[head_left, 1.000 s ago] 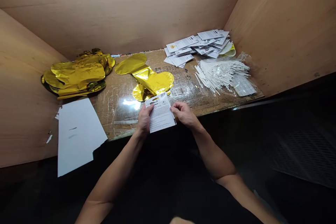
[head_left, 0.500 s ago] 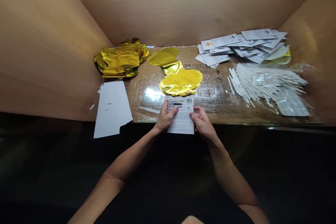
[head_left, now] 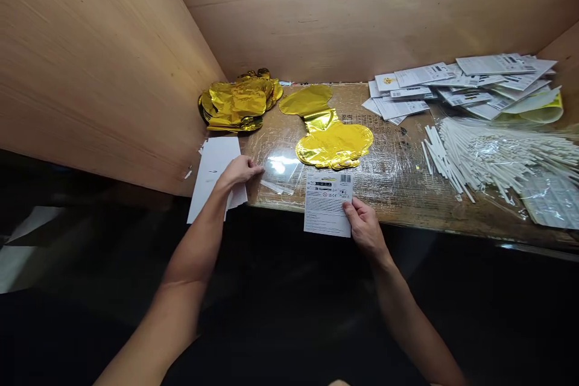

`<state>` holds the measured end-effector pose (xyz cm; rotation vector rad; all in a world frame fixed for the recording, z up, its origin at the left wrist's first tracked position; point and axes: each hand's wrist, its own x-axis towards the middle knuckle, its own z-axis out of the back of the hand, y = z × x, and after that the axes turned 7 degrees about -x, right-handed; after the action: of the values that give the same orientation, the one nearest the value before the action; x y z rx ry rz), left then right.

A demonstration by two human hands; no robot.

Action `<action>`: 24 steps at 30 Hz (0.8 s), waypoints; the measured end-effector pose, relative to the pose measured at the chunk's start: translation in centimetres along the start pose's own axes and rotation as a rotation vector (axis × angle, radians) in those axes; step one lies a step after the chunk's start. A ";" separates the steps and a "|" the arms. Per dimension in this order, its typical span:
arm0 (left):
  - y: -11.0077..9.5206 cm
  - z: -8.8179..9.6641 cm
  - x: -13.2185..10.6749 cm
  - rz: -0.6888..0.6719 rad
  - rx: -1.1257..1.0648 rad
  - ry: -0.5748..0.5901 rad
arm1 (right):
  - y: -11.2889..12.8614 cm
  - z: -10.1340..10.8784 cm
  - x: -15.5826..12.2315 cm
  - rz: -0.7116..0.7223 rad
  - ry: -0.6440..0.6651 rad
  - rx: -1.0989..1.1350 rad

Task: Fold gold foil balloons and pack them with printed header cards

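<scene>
the right hand had the printed card pinched at its lower right corner, thumb on top and the fingers curled under the edge. the card lay flat with its long axis running from the person toward the back wall. its barcode end pointed away and lay just short of the flat gold foil balloon. the card's near end hung out over the front edge of the desk.

the left hand was well apart from the card, off to the left, resting palm down with loosely bent fingers on a stack of white sheets. its fingertips reached toward a clear plastic sleeve lying on the desk. whether it gripped a sheet or only lay on the stack could not be told. the white sheets also stuck out past the desk's front edge, long axis near to far, leaning slightly left.

the foil balloon's long axis ran from the card toward the back wall, tilted a little left. a crumpled pile of gold foil sat in the back left corner against the wooden side wall. at the back right lay a loose spread of printed cards. in front of them was a bundle of white sticks in clear wrap, pointing left and right.
</scene>
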<state>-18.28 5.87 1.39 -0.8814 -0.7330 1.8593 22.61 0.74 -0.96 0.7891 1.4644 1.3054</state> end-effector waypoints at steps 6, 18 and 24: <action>-3.0 -1.9 -3.6 -0.039 -0.712 0.006 | 1.6 -1.7 -0.2 -0.054 0.320 0.124; -5.8 -8.2 -8.5 0.083 -1.028 0.459 | 3.0 -2.2 2.3 0.064 0.180 -0.197; -5.8 -10.0 -8.1 0.165 -1.100 0.377 | 3.3 -0.5 0.4 0.091 0.270 -0.342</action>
<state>-4.73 2.05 2.40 -1.9499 -1.4888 1.2541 21.59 1.67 2.06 0.4716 1.3676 1.7285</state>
